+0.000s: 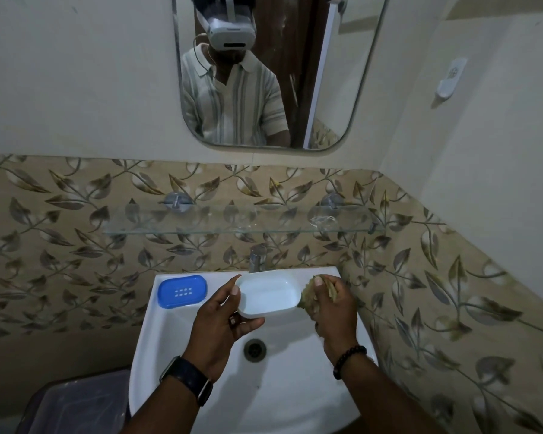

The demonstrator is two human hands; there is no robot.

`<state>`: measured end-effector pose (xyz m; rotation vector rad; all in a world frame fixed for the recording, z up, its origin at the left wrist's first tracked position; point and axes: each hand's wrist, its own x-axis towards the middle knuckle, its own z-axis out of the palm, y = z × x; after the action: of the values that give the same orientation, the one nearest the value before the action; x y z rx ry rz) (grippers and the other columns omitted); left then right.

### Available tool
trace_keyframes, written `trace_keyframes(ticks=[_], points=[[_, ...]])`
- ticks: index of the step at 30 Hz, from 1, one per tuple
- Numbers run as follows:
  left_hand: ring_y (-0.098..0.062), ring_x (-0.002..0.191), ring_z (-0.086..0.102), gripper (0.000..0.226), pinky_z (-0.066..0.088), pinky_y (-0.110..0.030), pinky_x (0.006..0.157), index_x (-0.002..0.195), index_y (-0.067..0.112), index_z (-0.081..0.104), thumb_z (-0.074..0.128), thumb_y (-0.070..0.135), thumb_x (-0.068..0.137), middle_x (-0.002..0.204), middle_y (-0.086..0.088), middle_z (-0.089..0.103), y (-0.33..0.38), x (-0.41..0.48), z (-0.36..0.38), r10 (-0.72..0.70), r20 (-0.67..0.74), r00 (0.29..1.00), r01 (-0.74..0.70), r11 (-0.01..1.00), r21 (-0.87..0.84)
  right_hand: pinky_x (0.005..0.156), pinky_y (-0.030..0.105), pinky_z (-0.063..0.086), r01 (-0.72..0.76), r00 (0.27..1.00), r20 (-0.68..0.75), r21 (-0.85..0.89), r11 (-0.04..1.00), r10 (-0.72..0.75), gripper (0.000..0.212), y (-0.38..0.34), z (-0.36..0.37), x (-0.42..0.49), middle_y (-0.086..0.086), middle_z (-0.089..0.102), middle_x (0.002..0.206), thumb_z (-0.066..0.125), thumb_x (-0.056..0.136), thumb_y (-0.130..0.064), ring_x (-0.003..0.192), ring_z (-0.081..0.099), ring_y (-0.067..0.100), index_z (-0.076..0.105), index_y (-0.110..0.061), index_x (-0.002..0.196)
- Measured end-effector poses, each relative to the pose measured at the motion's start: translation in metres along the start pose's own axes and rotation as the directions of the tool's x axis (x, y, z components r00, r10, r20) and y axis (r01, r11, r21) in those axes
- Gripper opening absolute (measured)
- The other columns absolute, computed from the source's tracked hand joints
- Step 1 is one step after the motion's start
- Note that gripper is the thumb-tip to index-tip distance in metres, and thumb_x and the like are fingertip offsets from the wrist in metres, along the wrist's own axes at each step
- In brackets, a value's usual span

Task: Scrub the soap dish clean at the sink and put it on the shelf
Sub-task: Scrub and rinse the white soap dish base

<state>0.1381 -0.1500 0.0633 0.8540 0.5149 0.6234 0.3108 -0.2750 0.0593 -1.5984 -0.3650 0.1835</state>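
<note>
Now: left hand [224, 311] closed on dish [267, 296], thumb over near rim, above sink [170, 339]. Right hand [329, 305] clenched round scrubber [309, 291], touching dish's right end. Risk: wet dish slipping from one-end grip under scrubbing pressure. Hollow faces up; long axis left-right, tilted.

**Colours at the sink**

A white soap dish [267, 296] above a white sink [182, 333]; a blue perforated tray [182, 291]; a yellowish-brown scrubber [309, 292]. The wall tiles [76, 245] are beige with grey-brown leaf vines. The shirt [229, 111] is cream with grey-green stripes.
</note>
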Motion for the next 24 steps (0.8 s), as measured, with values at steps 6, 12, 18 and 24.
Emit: trace_keyframes(ticks=[6,12,18,24], points=[[-0.034,0.110,0.070,0.041,0.061,-0.045,0.079,0.125,0.025,0.070,0.067,0.039,0.086,0.126,-0.007,0.070,-0.013,0.009,0.000,-0.038,-0.009,0.999,0.038,0.999,0.031,0.060,0.030,0.053,-0.264,0.957,0.160,0.148,0.953,0.241,0.017,0.028,-0.011,0.043,-0.001,0.066,0.080,0.053,0.098,-0.015,0.070,0.060,0.020,0.064,-0.026,0.092],[-0.035,0.112,0.069,0.039,0.060,-0.048,0.083,0.127,0.030,0.068,0.066,0.041,0.089,0.128,-0.002,0.069,-0.021,0.017,0.000,-0.079,0.036,0.996,0.073,0.989,0.130,0.082,0.038,0.059,-0.161,0.946,0.250,-0.198,0.967,0.208,0.048,0.048,-0.016,0.092,0.008,0.068,0.117,0.059,0.091,0.003,0.103,0.069,0.027,0.055,-0.025,0.130],[-0.033,0.109,0.071,0.040,0.061,-0.047,0.083,0.126,0.034,0.068,0.066,0.043,0.087,0.124,0.003,0.072,-0.016,0.024,-0.003,-0.061,0.012,0.998,0.058,0.981,0.184,0.065,0.001,0.046,0.043,0.941,0.321,-0.414,0.909,0.102,0.036,0.065,-0.002,0.147,0.010,0.066,0.108,0.059,0.091,0.008,0.081,0.065,0.005,0.058,-0.005,0.125],[-0.035,0.107,0.071,0.045,0.060,-0.049,0.083,0.127,0.030,0.068,0.069,0.039,0.083,0.124,-0.002,0.072,-0.016,0.032,-0.006,-0.035,-0.052,0.998,0.044,0.984,0.173,0.113,0.041,0.039,0.230,0.902,0.421,-0.655,0.720,0.095,0.044,0.088,0.006,0.189,0.014,0.059,0.140,0.058,0.093,-0.003,0.129,0.053,0.031,0.057,-0.007,0.137]])
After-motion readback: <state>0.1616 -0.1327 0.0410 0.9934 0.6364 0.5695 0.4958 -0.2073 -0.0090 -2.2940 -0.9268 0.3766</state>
